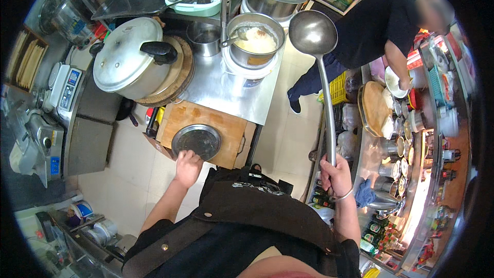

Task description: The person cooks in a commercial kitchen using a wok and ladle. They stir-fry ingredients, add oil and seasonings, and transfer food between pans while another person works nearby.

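Note:
My right hand (338,175) is closed around the long handle of a large steel ladle (313,33), which points away from me with its bowl at the far end. A bracelet sits on that wrist. On the other side, my left hand (189,168) has its fingers curled over the near rim of a shallow round metal tray (197,143). Beneath the tray, in this view, lies a rectangular wooden cutting board (231,127). Beyond the boards, a steel pot (235,60) holding pale food and a spoon rests on a white bucket (251,73).
A large lidded pressure cooker (127,58) stands on round wooden boards at the left of the steel table (210,81). A person (370,27) works at the right-hand counter, one hand at a white bowl (393,81). Scales (69,85) occupy the left counter.

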Available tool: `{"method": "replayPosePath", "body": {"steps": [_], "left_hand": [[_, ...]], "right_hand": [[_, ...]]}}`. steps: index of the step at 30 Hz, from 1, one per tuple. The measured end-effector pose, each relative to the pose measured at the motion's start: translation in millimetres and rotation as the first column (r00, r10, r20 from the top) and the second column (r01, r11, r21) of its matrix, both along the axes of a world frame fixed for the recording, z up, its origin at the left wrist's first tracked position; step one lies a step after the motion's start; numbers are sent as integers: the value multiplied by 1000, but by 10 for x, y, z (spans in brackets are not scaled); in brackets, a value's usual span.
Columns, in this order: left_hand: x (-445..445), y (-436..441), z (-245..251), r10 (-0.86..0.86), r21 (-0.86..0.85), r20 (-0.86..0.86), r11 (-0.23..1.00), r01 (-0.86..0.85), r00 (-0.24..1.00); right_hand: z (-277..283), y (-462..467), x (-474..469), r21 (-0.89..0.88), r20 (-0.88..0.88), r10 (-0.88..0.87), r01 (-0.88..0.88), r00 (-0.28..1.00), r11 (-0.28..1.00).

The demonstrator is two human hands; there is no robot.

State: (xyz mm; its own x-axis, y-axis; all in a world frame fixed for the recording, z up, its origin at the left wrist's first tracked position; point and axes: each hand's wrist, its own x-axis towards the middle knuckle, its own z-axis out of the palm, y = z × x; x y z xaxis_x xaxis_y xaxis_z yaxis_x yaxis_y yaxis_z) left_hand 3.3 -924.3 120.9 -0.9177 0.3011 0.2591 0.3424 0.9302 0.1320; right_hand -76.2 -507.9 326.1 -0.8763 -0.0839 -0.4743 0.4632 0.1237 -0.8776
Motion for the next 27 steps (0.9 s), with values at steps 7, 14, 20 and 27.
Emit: {"method": "replayPosePath", "body": {"steps": [7, 14, 20, 27], "left_hand": [[-370, 82, -60, 144, 305, 578, 875, -376, 803], [-1908, 195, 605, 195, 589, 122, 775, -229, 973], [-2901, 518, 741, 421, 521, 38, 766, -378, 906], [-3256, 841, 511, 486, 689, -34, 645, -332, 873]], "right_hand": [[518, -57, -572, 759, -328, 361, 16, 873, 651], [1195, -377, -931, 994, -88, 684, 23, 724, 104], [1543, -681, -1126, 974, 110, 740, 77, 663, -214], [1554, -849, -1209, 941, 227, 706, 37, 671, -337]]}}
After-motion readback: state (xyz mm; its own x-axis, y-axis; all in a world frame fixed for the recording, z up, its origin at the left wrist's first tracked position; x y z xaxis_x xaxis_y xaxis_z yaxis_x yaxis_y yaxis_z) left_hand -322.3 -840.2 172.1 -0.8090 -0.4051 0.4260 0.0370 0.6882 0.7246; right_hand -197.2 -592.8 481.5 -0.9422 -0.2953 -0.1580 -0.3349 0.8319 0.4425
